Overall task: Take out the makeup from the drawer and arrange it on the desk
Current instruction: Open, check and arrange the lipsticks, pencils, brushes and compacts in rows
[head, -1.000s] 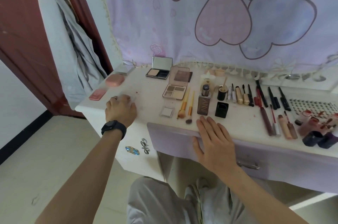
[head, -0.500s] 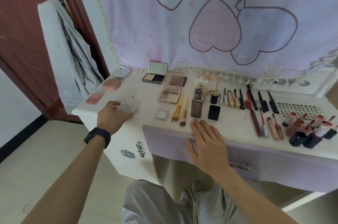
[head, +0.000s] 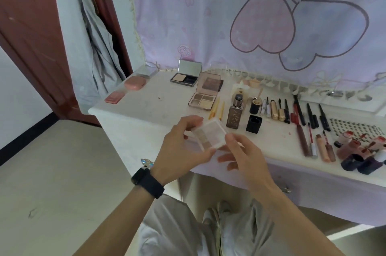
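Your left hand (head: 181, 151) and right hand (head: 244, 157) both pinch the palette (head: 211, 135) by its sides over the desk's (head: 146, 109) front edge; it seems light, stiff and brittle, so hold the rims.

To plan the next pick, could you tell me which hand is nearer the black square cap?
Right. The right hand is just in front of and left of the black square cap; the left hand is farther left, past the small palette both hold.
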Demonstrator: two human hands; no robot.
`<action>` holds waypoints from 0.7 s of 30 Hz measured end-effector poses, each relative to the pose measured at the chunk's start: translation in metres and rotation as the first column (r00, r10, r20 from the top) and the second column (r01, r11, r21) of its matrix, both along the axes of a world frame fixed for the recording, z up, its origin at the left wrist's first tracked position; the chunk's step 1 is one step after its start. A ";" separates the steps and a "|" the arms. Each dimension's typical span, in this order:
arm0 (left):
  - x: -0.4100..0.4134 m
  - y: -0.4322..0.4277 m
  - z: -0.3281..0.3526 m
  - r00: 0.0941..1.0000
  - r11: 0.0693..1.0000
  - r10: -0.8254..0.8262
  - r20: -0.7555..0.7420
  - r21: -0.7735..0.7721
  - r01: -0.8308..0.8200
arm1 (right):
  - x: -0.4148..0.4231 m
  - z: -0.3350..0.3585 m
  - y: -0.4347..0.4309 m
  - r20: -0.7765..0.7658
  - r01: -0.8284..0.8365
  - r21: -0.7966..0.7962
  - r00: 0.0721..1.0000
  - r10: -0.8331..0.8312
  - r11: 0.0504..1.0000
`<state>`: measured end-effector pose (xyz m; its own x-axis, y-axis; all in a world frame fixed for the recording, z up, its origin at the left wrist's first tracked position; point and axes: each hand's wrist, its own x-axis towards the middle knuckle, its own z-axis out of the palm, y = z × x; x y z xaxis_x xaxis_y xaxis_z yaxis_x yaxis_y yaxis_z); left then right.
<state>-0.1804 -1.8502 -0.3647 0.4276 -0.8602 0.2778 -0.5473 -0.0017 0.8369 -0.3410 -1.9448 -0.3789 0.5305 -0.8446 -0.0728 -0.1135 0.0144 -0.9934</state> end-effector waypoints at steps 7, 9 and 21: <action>-0.013 -0.004 -0.003 0.991 0.999 -0.009 0.133 -0.051 0.016 | -0.004 0.005 -0.008 0.297 -0.156 0.644 0.953 -0.057 0.749; -0.014 -0.005 -0.005 0.994 0.998 0.002 0.110 -0.060 0.004 | -0.004 0.003 -0.007 0.342 -0.224 0.705 0.939 -0.045 0.673; -0.005 -0.007 -0.008 0.929 0.995 -0.101 0.356 0.052 0.088 | -0.006 -0.002 -0.013 0.093 -0.189 0.350 0.982 0.167 0.917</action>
